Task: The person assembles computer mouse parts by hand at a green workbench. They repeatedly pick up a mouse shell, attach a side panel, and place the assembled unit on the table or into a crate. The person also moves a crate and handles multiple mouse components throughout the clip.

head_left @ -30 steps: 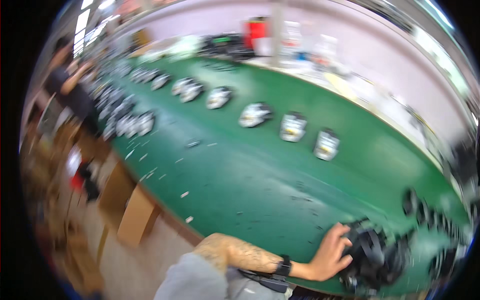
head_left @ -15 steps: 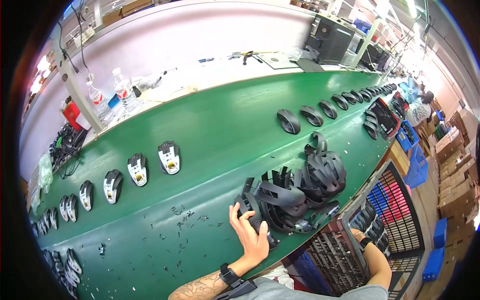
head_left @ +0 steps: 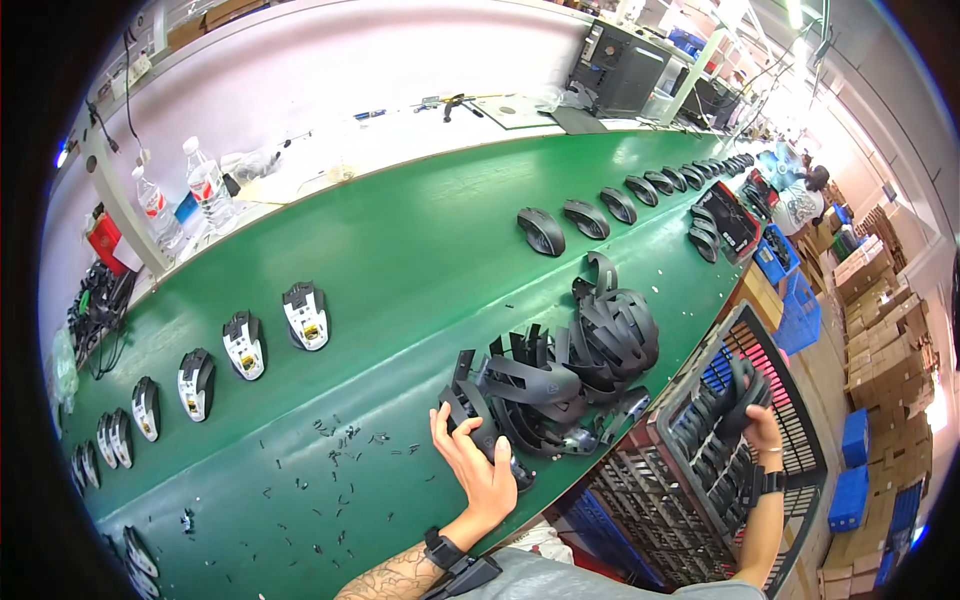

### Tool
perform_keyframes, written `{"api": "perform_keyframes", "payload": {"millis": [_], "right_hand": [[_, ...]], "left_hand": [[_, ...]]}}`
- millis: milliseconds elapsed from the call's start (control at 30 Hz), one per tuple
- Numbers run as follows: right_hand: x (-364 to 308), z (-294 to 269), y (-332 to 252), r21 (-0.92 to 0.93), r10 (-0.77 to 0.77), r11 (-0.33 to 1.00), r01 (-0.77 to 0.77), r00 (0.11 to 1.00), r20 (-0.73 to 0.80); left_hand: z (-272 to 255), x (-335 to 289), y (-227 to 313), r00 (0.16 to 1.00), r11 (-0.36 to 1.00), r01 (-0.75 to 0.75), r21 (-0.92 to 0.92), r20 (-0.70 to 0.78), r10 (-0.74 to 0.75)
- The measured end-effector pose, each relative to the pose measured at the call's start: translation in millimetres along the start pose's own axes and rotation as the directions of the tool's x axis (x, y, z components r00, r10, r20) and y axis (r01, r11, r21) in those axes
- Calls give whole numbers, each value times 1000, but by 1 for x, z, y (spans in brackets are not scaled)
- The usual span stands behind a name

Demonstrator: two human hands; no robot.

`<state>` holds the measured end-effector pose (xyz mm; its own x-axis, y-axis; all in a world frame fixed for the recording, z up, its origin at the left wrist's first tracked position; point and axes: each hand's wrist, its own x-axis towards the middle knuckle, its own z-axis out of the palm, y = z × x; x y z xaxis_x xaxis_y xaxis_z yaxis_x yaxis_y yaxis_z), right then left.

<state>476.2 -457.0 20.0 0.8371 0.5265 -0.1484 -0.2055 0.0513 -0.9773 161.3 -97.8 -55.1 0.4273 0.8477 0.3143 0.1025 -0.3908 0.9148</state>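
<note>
My left hand (head_left: 482, 472) curls round a black mouse shell (head_left: 474, 405) on the green bench, at the near left edge of a pile of similar black curved shells (head_left: 615, 335). Over the brown plastic crate (head_left: 668, 432) at the bench's front edge, my right hand (head_left: 763, 430) grips a few black mouse shells (head_left: 738, 400); their exact number is hard to make out. More black shells stand in rows inside the crate, partly behind my right hand and wrist.
Mice with white insides (head_left: 306, 318) run in a line at the left. Black mice (head_left: 541, 232) form another line toward the far right. Small black bits (head_left: 345, 440) lie scattered left of my left hand. Blue bins (head_left: 798, 312) and cartons stand right of the bench.
My right hand has come up from within the crate with black mouse shells in it. My left hand stays on its shell. The whole view has shifted somewhat to the right.
</note>
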Motion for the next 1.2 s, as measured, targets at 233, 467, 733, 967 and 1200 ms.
{"api": "perform_keyframes", "payload": {"millis": [233,467,733,967,1200], "right_hand": [[57,167,-70,-509,185,860,41,904,386],[111,256,-34,-706,321,606,367,700,638],[108,252,-33,-757,-6,435,488,842,540],[87,228,-40,-776,-200,486,403,915,350],[76,54,-15,-696,-131,716,-57,968,-213]], "left_hand": [[1,1,0,1000,1000,-4,-21,-2,4],[-1,0,2,1000,1000,0,-26,9,0],[-3,0,1,1000,1000,7,0,16,-7],[0,-2,3,999,999,-10,37,35,8],[1,-3,3,999,998,5,67,50,-9]]}}
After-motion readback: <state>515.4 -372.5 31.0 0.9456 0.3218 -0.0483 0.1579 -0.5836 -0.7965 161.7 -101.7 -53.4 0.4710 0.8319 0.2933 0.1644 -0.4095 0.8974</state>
